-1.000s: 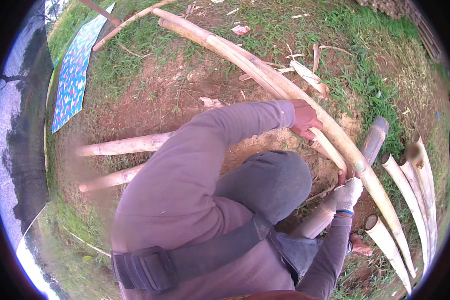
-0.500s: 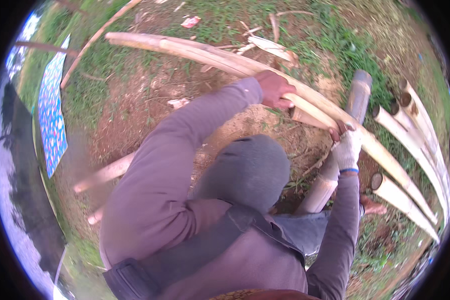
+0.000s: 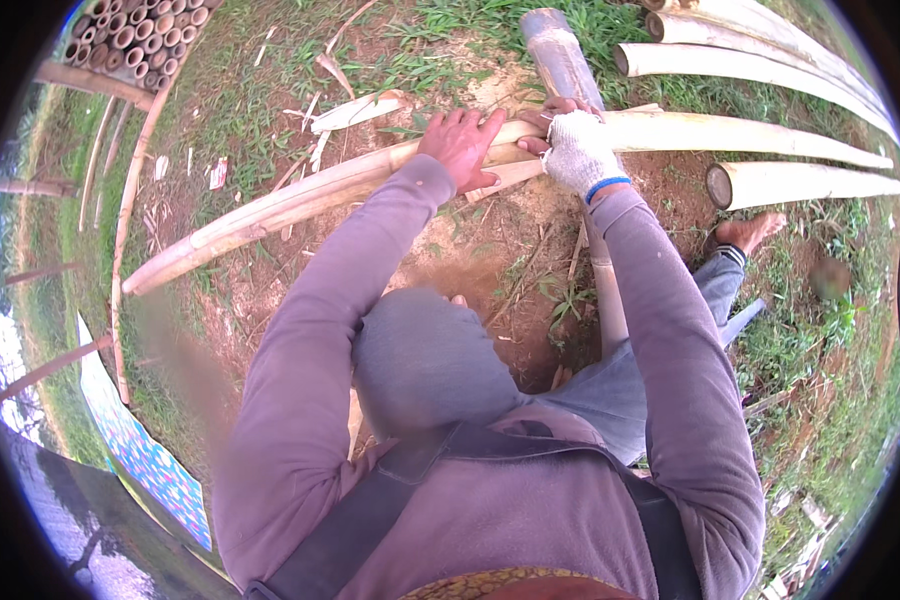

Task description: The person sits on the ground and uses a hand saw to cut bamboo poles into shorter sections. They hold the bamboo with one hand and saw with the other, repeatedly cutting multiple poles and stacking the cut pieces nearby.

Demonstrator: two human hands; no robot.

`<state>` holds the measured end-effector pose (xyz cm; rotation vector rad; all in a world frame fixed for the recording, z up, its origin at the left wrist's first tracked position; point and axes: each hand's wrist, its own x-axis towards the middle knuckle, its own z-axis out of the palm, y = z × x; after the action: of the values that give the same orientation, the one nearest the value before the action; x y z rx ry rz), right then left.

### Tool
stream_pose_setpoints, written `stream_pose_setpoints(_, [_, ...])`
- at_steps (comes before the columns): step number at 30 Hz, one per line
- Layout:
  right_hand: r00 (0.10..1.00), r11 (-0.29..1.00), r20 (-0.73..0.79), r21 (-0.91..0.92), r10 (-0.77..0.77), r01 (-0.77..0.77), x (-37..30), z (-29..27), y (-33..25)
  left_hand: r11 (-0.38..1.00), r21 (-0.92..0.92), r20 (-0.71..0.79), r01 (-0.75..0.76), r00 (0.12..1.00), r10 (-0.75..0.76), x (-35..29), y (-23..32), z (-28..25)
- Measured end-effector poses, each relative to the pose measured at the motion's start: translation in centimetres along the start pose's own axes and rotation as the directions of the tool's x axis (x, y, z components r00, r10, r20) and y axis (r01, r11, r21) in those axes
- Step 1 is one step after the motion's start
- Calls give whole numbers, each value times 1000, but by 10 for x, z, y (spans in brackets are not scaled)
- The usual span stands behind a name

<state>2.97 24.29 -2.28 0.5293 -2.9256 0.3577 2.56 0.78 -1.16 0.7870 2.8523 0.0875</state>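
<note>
A long pale peeled bamboo pole (image 3: 300,195) lies across the dirt in front of me, running from lower left to upper right. My left hand (image 3: 460,145), bare, rests palm down on it with the fingers spread. My right hand (image 3: 575,150), in a white knit glove with a blue cuff, is closed over the pole just to the right. A grey-brown bamboo post (image 3: 562,55) stands out of the ground right behind my hands. My purple sleeves and bent knee fill the lower half of the view.
Three pale bamboo poles (image 3: 800,180) lie at the upper right, one with its cut end facing me. Stacked bamboo tubes (image 3: 130,40) are at the upper left. Bamboo strips (image 3: 355,110) litter the grass. A bare foot (image 3: 745,232) shows at right, a patterned blue sheet (image 3: 135,450) at lower left.
The view has swung so the pole now lies near the top. My left hand has gone from gripping the pole to lying flat on it beside the gloved right hand.
</note>
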Motion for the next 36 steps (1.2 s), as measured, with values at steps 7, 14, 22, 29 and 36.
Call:
stream_pose_setpoints(7, [766, 826, -367, 8, 527, -564, -207, -96, 88, 1000, 18, 36, -5, 999, 5, 16, 11, 6])
stream_pose_setpoints(14, [356, 327, 294, 145, 887, -934, -491, -16, 155, 996, 57, 101, 65, 992, -71, 44, 36, -11])
stream_pose_setpoints(22, [68, 120, -162, 338, 984, -934, -668, 164, 164, 1000, 15, 157, -7, 988, 4, 84, 60, 1])
stream_pose_setpoints(29, [-4, 44, -163, 287, 987, -957, -633, 115, 135, 999, -41, 144, 20, 989, -14, 84, 67, 0])
stream_pose_setpoints(36, [-55, 29, -242, 331, 969, -943, -604, 53, 107, 996, -82, 76, -31, 996, 38, 88, 55, 17])
